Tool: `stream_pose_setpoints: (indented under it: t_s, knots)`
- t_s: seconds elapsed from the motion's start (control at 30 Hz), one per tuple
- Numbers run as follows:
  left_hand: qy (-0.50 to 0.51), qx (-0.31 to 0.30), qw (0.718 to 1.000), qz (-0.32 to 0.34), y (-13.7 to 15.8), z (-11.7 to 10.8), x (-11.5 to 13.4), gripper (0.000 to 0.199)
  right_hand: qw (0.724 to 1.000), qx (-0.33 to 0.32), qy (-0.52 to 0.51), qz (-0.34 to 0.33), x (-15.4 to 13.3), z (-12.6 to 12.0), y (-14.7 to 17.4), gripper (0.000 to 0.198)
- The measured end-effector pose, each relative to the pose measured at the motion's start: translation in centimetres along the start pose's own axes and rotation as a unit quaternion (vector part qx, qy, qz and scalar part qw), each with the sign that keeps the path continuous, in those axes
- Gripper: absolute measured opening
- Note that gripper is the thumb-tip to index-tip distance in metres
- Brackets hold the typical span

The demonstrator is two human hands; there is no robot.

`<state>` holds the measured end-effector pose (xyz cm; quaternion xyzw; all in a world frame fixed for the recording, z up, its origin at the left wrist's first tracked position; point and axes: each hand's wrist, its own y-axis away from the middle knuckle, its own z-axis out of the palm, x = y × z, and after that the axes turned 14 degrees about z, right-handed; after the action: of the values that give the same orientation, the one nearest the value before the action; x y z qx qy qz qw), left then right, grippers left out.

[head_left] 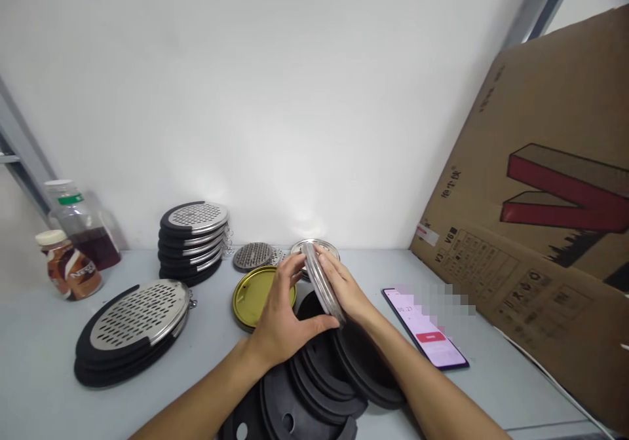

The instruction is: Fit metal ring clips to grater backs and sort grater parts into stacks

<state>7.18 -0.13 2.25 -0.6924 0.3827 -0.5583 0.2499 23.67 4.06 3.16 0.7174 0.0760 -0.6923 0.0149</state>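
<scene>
Both my hands hold a round metal disc point(322, 284), tilted nearly edge-on, above the middle of the table. It may be more than one layer thick. My left hand point(285, 312) grips its rim, thumb at the lower edge and fingers at the upper. My right hand point(346, 289) lies against its right face with the fingers together. Below are several overlapping black rubber rings point(314, 387), partly hidden by my arms. A gold-coloured round lid point(253, 299) lies beside my left hand. Behind the hands sit a silver round plate point(314, 245) and a perforated metal disc point(253, 255).
At left, perforated metal discs with black rims form a tall stack point(194, 243) and a low stack point(132, 329). A brown-labelled bottle point(73, 270) and a clear bottle with dark red liquid point(93, 240) stand behind. A phone point(425, 332) and large cardboard box point(540, 230) are at right.
</scene>
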Motion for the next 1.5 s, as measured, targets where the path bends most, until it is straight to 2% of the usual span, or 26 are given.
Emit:
stream_pose_setpoints:
  t_s: [0.1, 0.2, 0.33, 0.43, 0.53, 0.63, 0.7, 0.77, 0.83, 0.9, 0.93, 1.0, 1.07, 1.13, 1.27, 1.37, 1.5]
  knots:
    - [-0.051, -0.018, 0.997, 0.058, 0.0, -0.3, -0.1, 0.097, 0.996, -0.075, -0.039, -0.008, -0.6, 0.6, 1.2, 0.060]
    - [-0.095, -0.060, 0.988, 0.104, -0.2, -0.6, 0.5, 0.092, 0.986, -0.132, -0.097, -0.029, -1.6, 0.9, 2.3, 0.080]
    - [-0.101, -0.093, 0.984, 0.118, -0.5, -0.8, 1.5, 0.074, 0.964, -0.195, -0.179, 0.016, -2.9, 1.0, 3.4, 0.097]
    - [-0.112, -0.089, 0.981, 0.128, -0.5, -0.9, 1.7, 0.067, 0.950, -0.215, -0.220, 0.053, -3.2, 0.9, 3.7, 0.104]
    - [-0.130, -0.061, 0.981, 0.132, -0.5, -0.9, 1.5, 0.063, 0.939, -0.205, -0.272, 0.054, -2.7, 1.0, 3.4, 0.099]
    - [-0.115, 0.005, 0.988, 0.104, -0.6, -0.7, 1.1, 0.054, 0.920, -0.193, -0.339, 0.045, -2.0, 1.4, 2.7, 0.083]
    - [-0.075, 0.075, 0.994, 0.035, -1.1, -0.8, 0.7, 0.044, 0.906, -0.183, -0.378, 0.046, -1.6, 1.6, 2.2, 0.067]
    - [0.001, 0.178, 0.982, -0.067, -1.9, -1.1, 0.1, 0.040, 0.893, -0.175, -0.411, 0.055, -1.6, 1.5, 1.8, 0.052]
    - [0.113, 0.297, 0.931, -0.178, -2.9, -2.0, -0.8, 0.040, 0.877, -0.182, -0.438, 0.077, -1.8, 1.3, 1.5, 0.038]
    - [0.233, 0.355, 0.868, -0.258, -3.9, -3.3, -1.7, 0.047, 0.860, -0.198, -0.458, 0.109, -1.9, 0.9, 1.3, 0.036]
    - [0.281, 0.352, 0.848, -0.280, -4.3, -4.0, -2.2, 0.052, 0.852, -0.205, -0.465, 0.124, -2.0, 0.7, 1.2, 0.040]
    - [0.307, 0.322, 0.846, -0.294, -4.9, -5.3, -2.9, 0.056, 0.841, -0.206, -0.478, 0.146, -1.9, 0.2, 1.0, 0.050]
    - [0.253, 0.317, 0.864, -0.298, -5.1, -6.3, -3.6, 0.049, 0.836, -0.177, -0.493, 0.164, -1.7, -0.2, 0.6, 0.054]
    - [0.172, 0.338, 0.876, -0.299, -5.0, -7.1, -4.2, 0.038, 0.835, -0.126, -0.503, 0.182, -1.5, -0.5, 0.2, 0.053]
    - [0.052, 0.335, 0.897, -0.285, -4.5, -9.0, -5.4, 0.051, 0.832, -0.036, -0.507, 0.222, -1.0, -1.1, -0.9, 0.044]
    - [-0.036, 0.262, 0.923, -0.281, -4.1, -10.7, -6.1, 0.051, 0.831, 0.028, -0.511, 0.220, -0.9, -1.8, -1.8, 0.034]
    - [-0.115, 0.088, 0.946, -0.291, -3.4, -11.4, -6.8, 0.034, 0.834, 0.088, -0.519, 0.167, -0.8, -3.5, -2.7, 0.030]
